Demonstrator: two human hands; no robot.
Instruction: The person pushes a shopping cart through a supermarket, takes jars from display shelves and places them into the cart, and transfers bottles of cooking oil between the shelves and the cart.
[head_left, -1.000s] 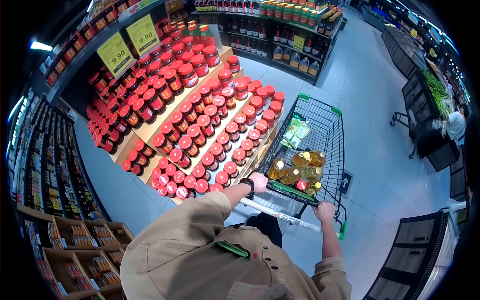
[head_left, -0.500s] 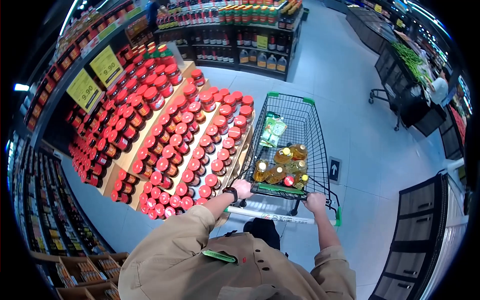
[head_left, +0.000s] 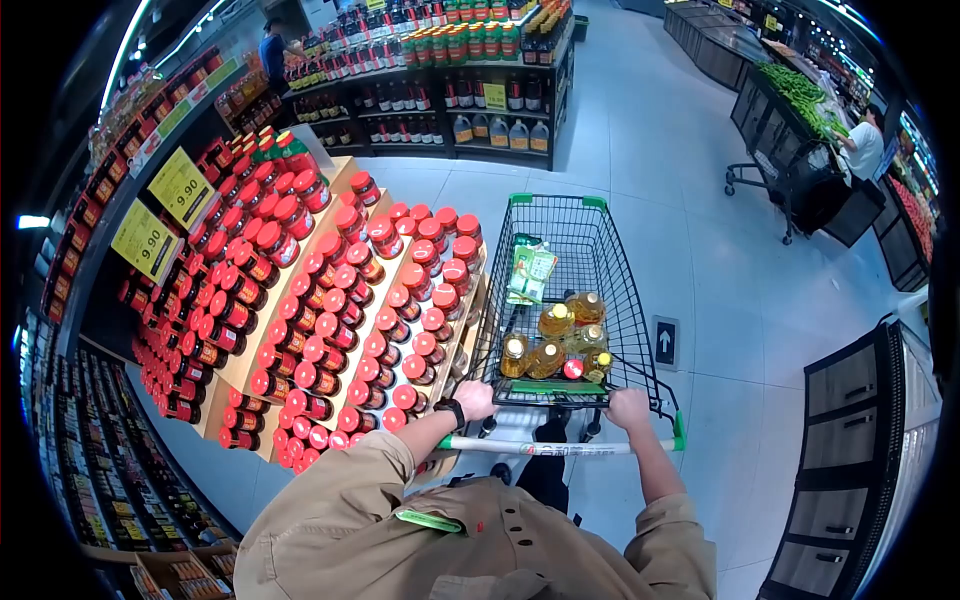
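Observation:
A wire shopping cart (head_left: 622, 290) with green corner pieces stands in front of me. My left hand (head_left: 475, 398), with a dark band at its wrist, is closed at the near left corner of its basket. At the near right corner my right hand (head_left: 629, 408) is closed as well; the fingers of both are partly hidden. Nearer my body runs the white handle bar (head_left: 575, 449), with both forearms above it. Several bottles of yellow oil (head_left: 546, 358) stand in the near end of the basket. Green-and-white packets (head_left: 530, 273) lie farther forward.
Red-lidded jars (head_left: 330, 325) fill a stepped wooden display close on the cart's left. Bottle shelves (head_left: 500, 130) stand ahead. At right are a dark cabinet (head_left: 838, 440), a vegetable stand (head_left: 800, 95) and a person in white (head_left: 862, 150). Another person (head_left: 272, 55) is at far left.
The view has shifted, so the cart and jar display sit slightly farther left. The person at far left has come more into view. Both hands keep their place on the cart.

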